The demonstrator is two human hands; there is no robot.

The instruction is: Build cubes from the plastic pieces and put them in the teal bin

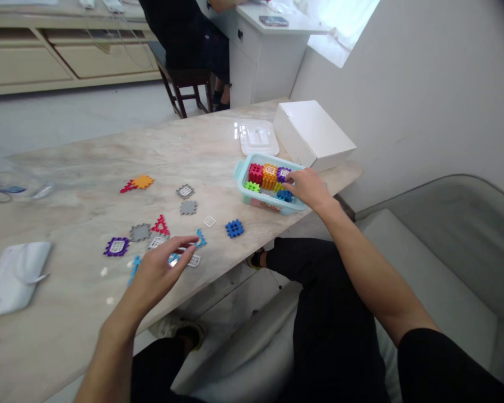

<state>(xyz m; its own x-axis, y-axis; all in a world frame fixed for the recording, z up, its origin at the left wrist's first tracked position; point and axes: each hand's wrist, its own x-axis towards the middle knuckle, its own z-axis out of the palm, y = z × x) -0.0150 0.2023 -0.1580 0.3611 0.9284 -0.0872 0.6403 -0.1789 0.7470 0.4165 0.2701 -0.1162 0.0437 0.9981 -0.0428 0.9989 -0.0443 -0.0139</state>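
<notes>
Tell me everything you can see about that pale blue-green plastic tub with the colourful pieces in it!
The pale blue-green plastic tub is a rounded rectangle with a rim and a lip sticking out at its left end. It stands upright and open on the marble-patterned table, close to the edge. Notched plastic pieces in red, orange, purple, green, yellow and blue sit inside. The bare right hand is over its right end; I can't tell whether it touches the rim.
</notes>
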